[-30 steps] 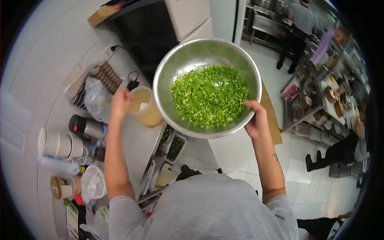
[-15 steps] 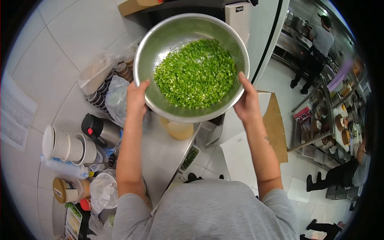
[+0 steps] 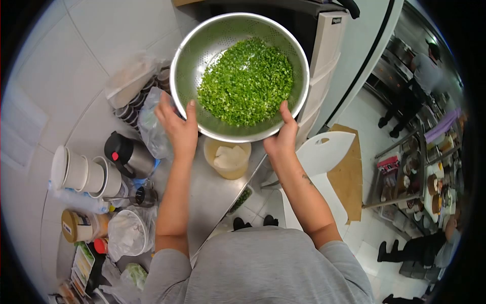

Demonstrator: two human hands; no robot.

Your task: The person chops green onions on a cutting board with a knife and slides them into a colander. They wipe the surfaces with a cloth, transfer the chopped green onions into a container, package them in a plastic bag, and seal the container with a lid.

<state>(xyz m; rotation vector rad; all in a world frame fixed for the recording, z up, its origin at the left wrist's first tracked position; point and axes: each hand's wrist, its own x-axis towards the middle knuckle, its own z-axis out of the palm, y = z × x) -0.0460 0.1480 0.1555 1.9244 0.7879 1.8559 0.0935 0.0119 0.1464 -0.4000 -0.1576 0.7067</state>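
Note:
A large metal colander (image 3: 202, 38) holds a heap of finely chopped scallions (image 3: 248, 81). It is in front of me over the far part of the steel counter, and I cannot tell whether its base rests on anything. My left hand (image 3: 178, 126) is at the near left rim, thumb over the edge and fingers spread along the outer wall. At the near right, my right hand (image 3: 281, 134) grips the rim with its thumb on top; the other fingers are hidden underneath. Just below the colander stands a tub (image 3: 228, 159) with pale contents.
On the left of the counter (image 3: 202, 202) are a thermal jug (image 3: 129, 154), stacked white tubs (image 3: 86, 175), a plastic bag (image 3: 154, 124) and lidded jars (image 3: 78, 225). A white chair (image 3: 324, 152) stands right, beside cardboard (image 3: 349, 177). Other people (image 3: 422, 76) stand near shelving (image 3: 420, 167).
The colander has shifted slightly left and away from me, exposing more of the tub. My left hand's fingers have spread along its outside, and my right hand has slid lower on the rim.

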